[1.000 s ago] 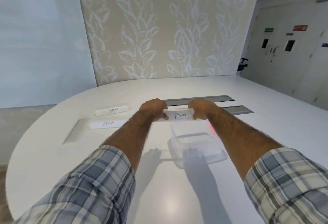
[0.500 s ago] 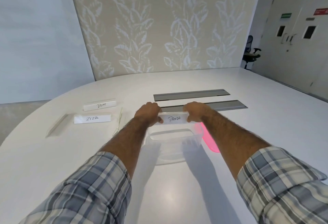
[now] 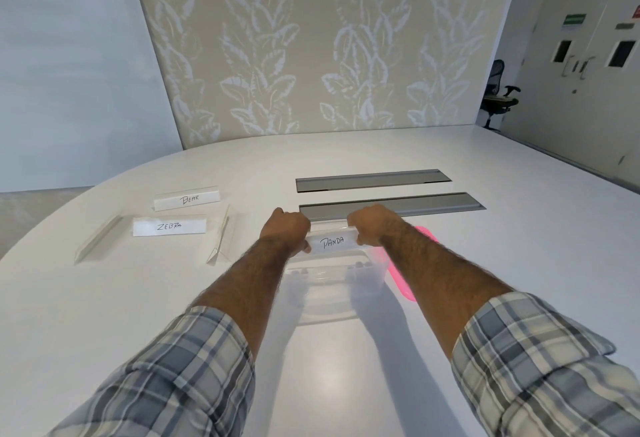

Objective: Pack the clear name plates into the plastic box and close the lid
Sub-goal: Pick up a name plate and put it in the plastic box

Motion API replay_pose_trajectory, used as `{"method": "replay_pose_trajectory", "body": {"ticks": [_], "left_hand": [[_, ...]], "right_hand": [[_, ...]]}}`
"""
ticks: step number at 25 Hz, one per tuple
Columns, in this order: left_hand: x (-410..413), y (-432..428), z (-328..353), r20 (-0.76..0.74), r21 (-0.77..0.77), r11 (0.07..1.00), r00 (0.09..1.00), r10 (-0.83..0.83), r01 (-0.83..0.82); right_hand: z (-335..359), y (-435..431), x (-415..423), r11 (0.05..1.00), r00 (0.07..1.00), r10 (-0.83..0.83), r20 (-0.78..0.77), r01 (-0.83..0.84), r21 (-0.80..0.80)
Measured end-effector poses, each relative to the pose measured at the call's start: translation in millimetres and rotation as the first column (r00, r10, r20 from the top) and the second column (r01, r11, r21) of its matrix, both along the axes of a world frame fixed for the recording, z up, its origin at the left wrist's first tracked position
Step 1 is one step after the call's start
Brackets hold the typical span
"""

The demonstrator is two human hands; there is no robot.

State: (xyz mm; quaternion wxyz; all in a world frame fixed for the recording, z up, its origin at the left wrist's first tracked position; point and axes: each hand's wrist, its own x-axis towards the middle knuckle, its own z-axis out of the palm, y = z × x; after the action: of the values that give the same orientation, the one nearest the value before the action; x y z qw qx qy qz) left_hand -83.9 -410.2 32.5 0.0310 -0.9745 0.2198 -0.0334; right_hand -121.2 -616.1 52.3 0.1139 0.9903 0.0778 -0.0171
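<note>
My left hand [image 3: 286, 230] and my right hand [image 3: 370, 223] grip the two ends of a clear name plate marked PANDA [image 3: 331, 242], held just above the far rim of the open clear plastic box [image 3: 369, 272]. A pink lid [image 3: 401, 279] lies right of the box, partly hidden by my right forearm. To the left on the table lie a plate marked BEAR [image 3: 187, 198], a plate marked ZEBRA [image 3: 169, 227], and two unlabelled clear plates [image 3: 98, 242] [image 3: 220, 241].
The white round table [image 3: 485, 263] has two grey recessed cable slots [image 3: 372, 180] [image 3: 415, 204] just beyond my hands. A patterned wall panel stands behind the table, and an office chair [image 3: 498, 97] sits far right by the doors.
Both hands have carried the PANDA plate a little toward me and down, close over the box's far rim. The camera has tilted, bringing the pink lid and left plates more into view.
</note>
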Motion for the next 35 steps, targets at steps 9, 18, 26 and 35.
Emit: {"method": "replay_pose_trajectory", "body": {"ticks": [9, 18, 26, 35], "left_hand": [[-4, -6, -10, -0.069, 0.112, 0.992, 0.995, 0.069, -0.061], [1, -18, -23, -0.176, 0.161, 0.985, 0.980, 0.095, -0.066], [8, -19, -33, -0.148, 0.154, 0.985, 0.984, 0.095, -0.072], [10, -23, -41, 0.070, 0.227, 0.974, 0.997, -0.034, 0.017]], "right_hand": [[-18, 12, 10, 0.998, 0.997, 0.027, -0.074, -0.030, -0.050], [-40, 10, 19, 1.000, 0.985, -0.003, -0.175, 0.000, -0.013], [-54, 11, 27, 0.999, 0.987, 0.019, -0.158, -0.025, -0.036], [-49, 11, 28, 1.000, 0.998, 0.029, -0.058, -0.030, -0.008]]}}
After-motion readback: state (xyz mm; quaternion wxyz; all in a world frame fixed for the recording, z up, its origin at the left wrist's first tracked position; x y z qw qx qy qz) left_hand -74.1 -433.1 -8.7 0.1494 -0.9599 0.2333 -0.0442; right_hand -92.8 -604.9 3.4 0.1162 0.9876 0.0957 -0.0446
